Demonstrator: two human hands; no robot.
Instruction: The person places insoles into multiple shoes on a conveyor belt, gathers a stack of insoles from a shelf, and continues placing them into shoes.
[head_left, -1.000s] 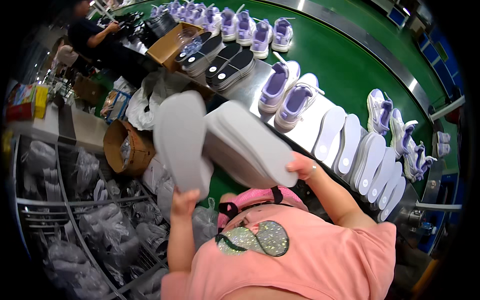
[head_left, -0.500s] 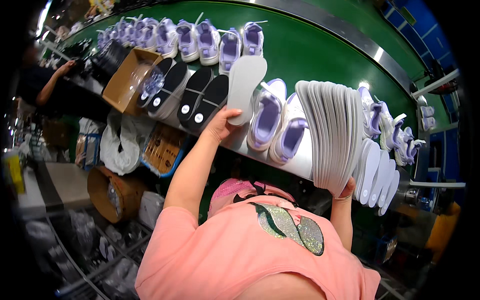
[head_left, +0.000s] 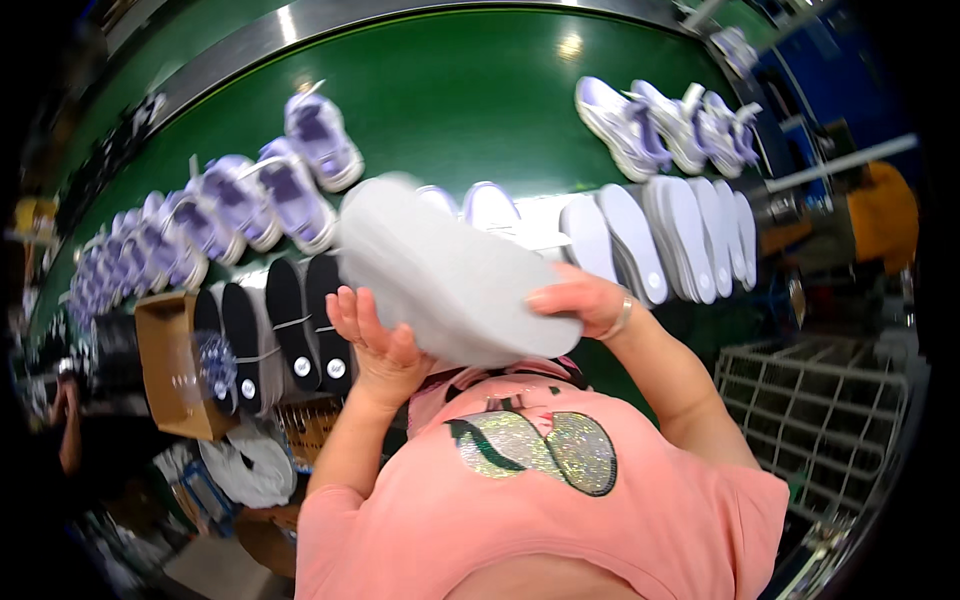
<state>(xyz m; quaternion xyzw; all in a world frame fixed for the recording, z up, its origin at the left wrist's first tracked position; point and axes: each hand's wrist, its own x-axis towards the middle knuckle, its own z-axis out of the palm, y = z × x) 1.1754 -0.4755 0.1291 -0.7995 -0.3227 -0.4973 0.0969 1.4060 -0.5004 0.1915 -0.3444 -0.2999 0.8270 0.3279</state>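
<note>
A thick stack of grey insoles (head_left: 440,265) is tilted in front of me, its near face blurred by motion. My right hand (head_left: 590,300) grips the stack's right end, thumb on the top face and the other fingers hidden behind. At the lower left edge of the stack, my left hand (head_left: 380,350) has its fingers spread and stretched upward, seemingly touching the edge. Behind the stack, a white and lilac shoe (head_left: 490,208) is partly covered. Black insoles (head_left: 293,325) in banded bundles lie left of my left hand.
Pale insoles (head_left: 685,240) lie in a row on the right. Lilac and white shoes (head_left: 295,195) line the green bench (head_left: 450,90) at left; more shoes (head_left: 620,130) stand far right. A cardboard box (head_left: 170,365) sits left, a wire rack (head_left: 815,420) lower right.
The grey stack has moved left and up off the bench edge between both hands. My left hand's single grey insole is no longer distinguishable. The whole view has turned toward the right.
</note>
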